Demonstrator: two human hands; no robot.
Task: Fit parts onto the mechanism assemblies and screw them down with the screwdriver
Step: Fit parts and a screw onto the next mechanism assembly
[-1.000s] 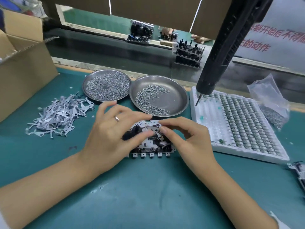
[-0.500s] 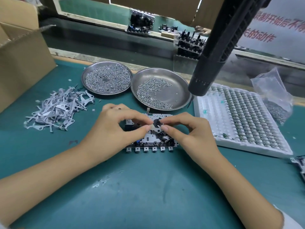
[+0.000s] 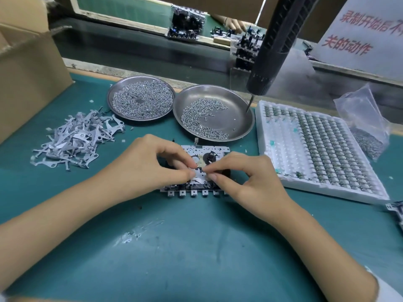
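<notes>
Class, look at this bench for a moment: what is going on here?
A person is fitting a small part onto a mechanism lying on the green mat. The left hand and right hand both pinch at its middle with their fingertips. The screwdriver hangs unused above the dish of screws. A second dish, a pile of metal levers and a parts tray lie within reach.
</notes>
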